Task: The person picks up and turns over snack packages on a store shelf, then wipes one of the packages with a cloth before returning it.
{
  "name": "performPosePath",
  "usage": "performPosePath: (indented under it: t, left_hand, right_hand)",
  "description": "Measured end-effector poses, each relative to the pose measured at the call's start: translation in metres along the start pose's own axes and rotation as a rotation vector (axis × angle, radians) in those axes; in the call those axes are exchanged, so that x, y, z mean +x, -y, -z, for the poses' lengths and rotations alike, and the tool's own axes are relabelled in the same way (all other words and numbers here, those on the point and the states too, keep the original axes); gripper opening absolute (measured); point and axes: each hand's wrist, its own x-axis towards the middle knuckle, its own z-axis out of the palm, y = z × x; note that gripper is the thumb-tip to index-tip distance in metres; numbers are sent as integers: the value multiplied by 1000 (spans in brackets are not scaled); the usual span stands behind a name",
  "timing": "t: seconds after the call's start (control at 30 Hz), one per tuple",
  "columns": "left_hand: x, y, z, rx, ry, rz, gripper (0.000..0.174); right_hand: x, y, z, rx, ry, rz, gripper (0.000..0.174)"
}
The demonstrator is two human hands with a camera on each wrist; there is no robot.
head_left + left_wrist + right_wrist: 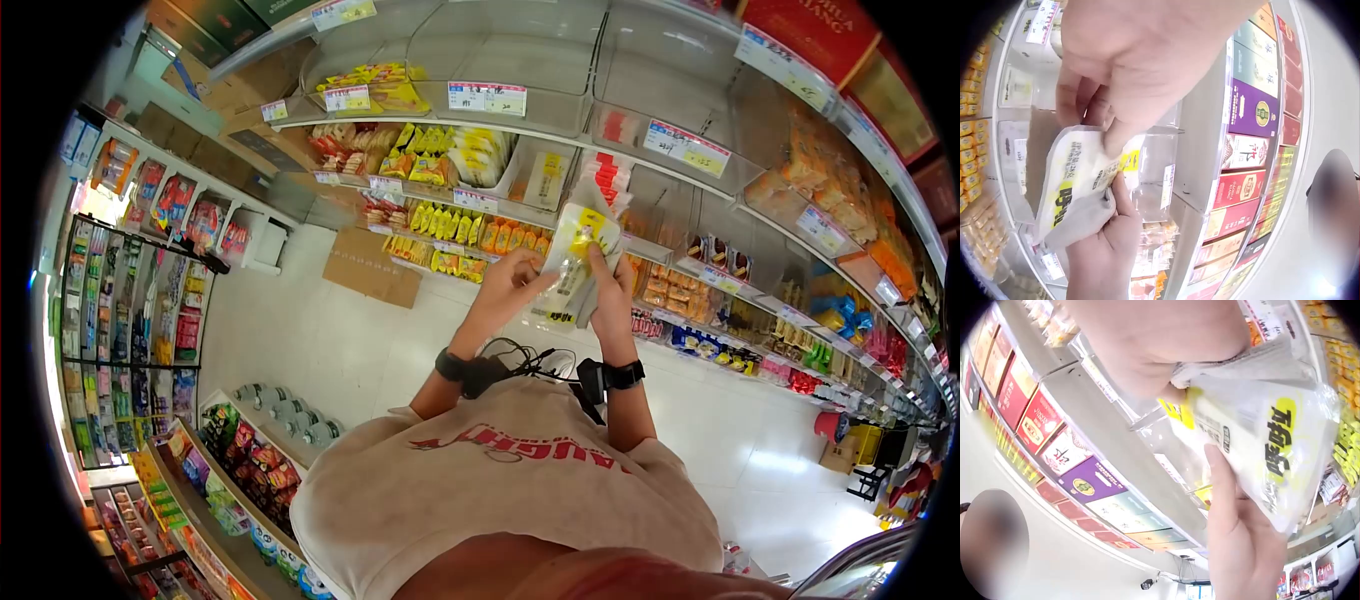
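Note:
In front of the shelves, both hands hold a clear plastic snack packet (572,262) with a white and yellow printed label. My right hand (612,292) grips its right side, thumb over the front, together with a light grey folded cloth (1244,365). The cloth also shows under the packet in the left wrist view. On the packet's other side, my left hand (512,288) pinches the edge; its thumb lies against the plastic in the right wrist view. Black dark print on yellow marks the packet (1079,169), which tilts between the two hands.
Shelves with clear bins (500,60) and price tags stand ahead, holding yellow and orange snack packs (430,220). Boxed goods (1254,109) line an upper shelf. A flattened cardboard piece (372,267) lies on the floor. Racks of goods (130,340) stand at left.

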Motion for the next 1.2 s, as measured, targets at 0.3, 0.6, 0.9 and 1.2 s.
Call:
performPosePath:
  t: [0.3, 0.6, 0.9, 1.2]
  left_hand:
    - [39, -4, 19, -78, -268, -246, 15]
    - [65, 5, 80, -438, 114, -15, 25]
    - [77, 57, 139, -310, 170, 24, 37]
    - [69, 55, 154, -333, 193, 82, 48]
  right_hand:
    - [-14, -16, -29, -349, 62, 131, 31]
    - [1, -22, -70, -557, 40, 6, 27]
    - [16, -73, -121, -522, -75, 80, 34]
    - [21, -102, -160, -1247, 118, 516, 51]
